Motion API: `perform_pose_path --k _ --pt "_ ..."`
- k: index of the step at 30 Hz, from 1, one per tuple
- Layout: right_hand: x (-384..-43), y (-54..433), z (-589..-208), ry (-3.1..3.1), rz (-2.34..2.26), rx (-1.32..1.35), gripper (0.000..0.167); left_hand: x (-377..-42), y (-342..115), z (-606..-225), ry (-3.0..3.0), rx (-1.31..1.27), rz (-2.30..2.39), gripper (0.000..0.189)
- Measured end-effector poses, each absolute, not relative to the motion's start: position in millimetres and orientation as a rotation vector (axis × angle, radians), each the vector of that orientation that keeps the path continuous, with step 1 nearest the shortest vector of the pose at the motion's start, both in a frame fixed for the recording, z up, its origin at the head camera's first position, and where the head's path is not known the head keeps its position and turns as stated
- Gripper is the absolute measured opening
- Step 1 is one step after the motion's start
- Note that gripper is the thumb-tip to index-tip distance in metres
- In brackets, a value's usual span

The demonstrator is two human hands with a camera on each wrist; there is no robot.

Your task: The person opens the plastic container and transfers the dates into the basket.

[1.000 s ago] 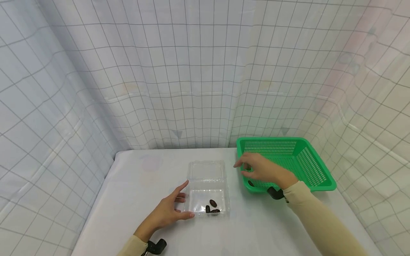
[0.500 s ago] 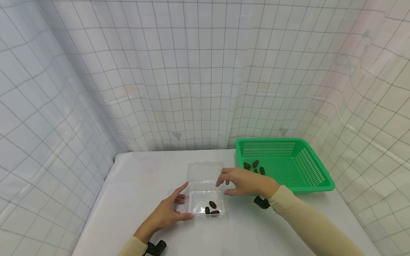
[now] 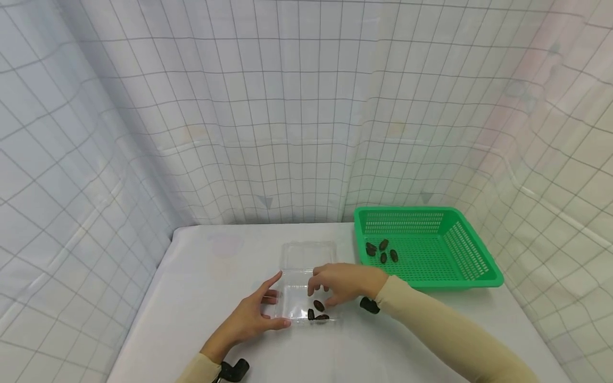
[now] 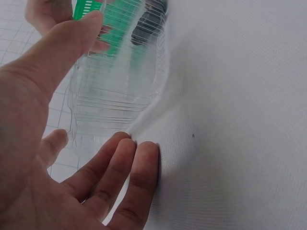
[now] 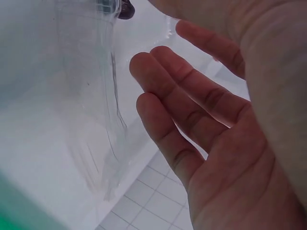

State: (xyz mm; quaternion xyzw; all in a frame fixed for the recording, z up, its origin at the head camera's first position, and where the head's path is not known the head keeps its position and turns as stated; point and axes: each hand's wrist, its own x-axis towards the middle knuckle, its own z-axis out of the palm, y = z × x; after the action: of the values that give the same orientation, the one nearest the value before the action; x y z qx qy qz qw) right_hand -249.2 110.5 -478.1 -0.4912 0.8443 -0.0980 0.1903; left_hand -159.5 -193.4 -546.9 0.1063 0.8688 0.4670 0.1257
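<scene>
A clear plastic clamshell box (image 3: 294, 306) lies with its lid laid back, and a few dark wrinkled dates (image 3: 319, 305) sit near its front right corner. My left hand (image 3: 251, 316) holds the box's left end, thumb at the near corner and forefinger at the hinge side. The left wrist view shows the thumb (image 4: 72, 40) against the box wall. Over the box's right half hovers my right hand (image 3: 346, 282), thumb and forefinger apart close to the dates. Nothing shows between its fingers (image 5: 158, 76) in the right wrist view.
A green perforated basket (image 3: 476, 282) stands at the back right, with several dates (image 3: 383, 245) gathered in its left part. White cloth covers the table (image 3: 225, 271). Grid-patterned curtains (image 3: 287, 106) enclose the back and sides.
My right hand has come left and down from the basket to over the box. That uncovers the dates in the basket. The left hand and the box have stayed in place.
</scene>
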Motion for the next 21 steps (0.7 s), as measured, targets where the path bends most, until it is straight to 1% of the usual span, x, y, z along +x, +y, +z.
perform_pose_path --k 9,21 --pt "-254.6 96.3 -499.7 2.385 -0.175 -1.331 0.03 -159.0 -192.6 -545.3 2.509 0.305 1.389 0.121" --pt "-253.5 89.2 -506.1 2.377 -0.145 -1.378 0.022 -158.2 -194.0 -544.9 2.513 0.305 1.389 0.121"
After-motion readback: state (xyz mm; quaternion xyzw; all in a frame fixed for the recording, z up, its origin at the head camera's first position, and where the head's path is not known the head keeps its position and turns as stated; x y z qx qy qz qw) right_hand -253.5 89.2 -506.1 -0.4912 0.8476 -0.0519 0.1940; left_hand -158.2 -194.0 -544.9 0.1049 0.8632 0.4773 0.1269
